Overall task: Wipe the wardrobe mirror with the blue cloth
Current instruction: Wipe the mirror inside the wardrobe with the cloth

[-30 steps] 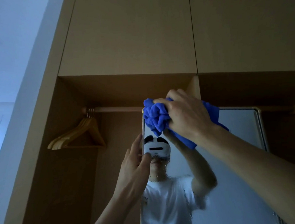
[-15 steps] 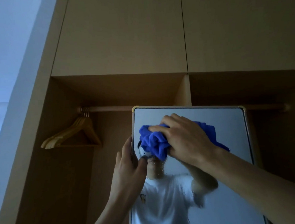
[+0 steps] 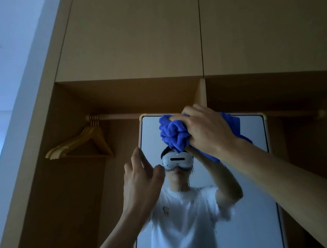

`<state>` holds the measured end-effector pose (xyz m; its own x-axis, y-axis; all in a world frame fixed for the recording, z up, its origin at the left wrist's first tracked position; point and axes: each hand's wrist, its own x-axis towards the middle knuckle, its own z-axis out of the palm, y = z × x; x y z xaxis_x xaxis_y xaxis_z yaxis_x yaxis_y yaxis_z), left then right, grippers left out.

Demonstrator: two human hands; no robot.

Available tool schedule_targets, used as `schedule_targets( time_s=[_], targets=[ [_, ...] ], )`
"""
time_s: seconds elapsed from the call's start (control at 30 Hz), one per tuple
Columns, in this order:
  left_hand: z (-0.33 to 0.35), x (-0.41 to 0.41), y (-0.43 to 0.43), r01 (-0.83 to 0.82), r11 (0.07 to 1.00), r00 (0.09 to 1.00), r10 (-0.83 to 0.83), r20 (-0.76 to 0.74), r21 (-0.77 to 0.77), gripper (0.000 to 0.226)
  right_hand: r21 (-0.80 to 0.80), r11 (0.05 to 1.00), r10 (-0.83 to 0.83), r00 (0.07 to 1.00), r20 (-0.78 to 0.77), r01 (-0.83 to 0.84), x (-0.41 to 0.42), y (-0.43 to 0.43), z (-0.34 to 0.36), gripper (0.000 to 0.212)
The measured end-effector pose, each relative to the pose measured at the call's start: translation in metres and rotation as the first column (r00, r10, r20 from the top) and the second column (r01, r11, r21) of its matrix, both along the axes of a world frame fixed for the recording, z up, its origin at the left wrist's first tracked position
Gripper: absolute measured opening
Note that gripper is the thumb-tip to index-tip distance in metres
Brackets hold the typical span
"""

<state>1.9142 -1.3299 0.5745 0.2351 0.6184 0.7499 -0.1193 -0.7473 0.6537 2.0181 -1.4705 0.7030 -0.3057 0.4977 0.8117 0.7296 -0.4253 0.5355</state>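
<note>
Step in hand: wiping was under way at the top edge of the wardrobe mirror (image 3: 204, 178), toward its 12 o'clock.
Right hand (image 3: 206, 130): clenched tight around the bunched blue cloth (image 3: 173, 133), pressing it on the glass just under the top frame.
Blue cloth: a crumpled wad at the mirror's 11 o'clock, a loose tail trailing toward 3 o'clock behind the wrist.
Left hand (image 3: 140, 181): fingers narrowly curled on the mirror's left frame edge at about 9 o'clock, apparently steadying it.
Glass: drips and streaks showed across the middle, below the cloth.
Next move: probably firm strokes down toward 6 o'clock over the streaked part, the left hand bracing the frame.
Change from half a second before: the cloth had risen from lower on the glass to the top edge; the left hand kept its grip.
Background: wooden hangers (image 3: 79, 142) hung on the rail (image 3: 117, 116) at 9 o'clock.
</note>
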Motion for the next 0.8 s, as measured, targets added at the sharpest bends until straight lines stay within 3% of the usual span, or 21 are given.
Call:
schedule_targets(
  time_s=[0.33,0.5,0.63,0.8],
  targets=[
    [-0.004,0.007,0.004,-0.046,0.999,0.999,0.046,0.007,0.026,0.079,-0.159,0.987,0.024,0.998,-0.053,-0.032,0.026,-0.012,-0.062,0.042],
    [-0.003,0.011,0.004,-0.054,0.998,0.999,0.054,-0.009,0.016,0.085,-0.087,0.995,0.039,0.999,-0.027,-0.041,0.029,-0.013,-0.041,0.041],
    [-0.001,0.013,0.001,-0.040,0.999,0.999,0.040,-0.020,-0.002,0.095,0.045,0.995,0.092,0.995,-0.045,-0.090,0.034,-0.018,-0.017,0.018],
    [-0.001,0.018,0.006,-0.044,0.999,0.999,0.044,-0.030,-0.007,0.096,0.065,0.994,0.087,0.996,-0.016,-0.085,0.043,-0.012,-0.018,0.024]
  ],
)
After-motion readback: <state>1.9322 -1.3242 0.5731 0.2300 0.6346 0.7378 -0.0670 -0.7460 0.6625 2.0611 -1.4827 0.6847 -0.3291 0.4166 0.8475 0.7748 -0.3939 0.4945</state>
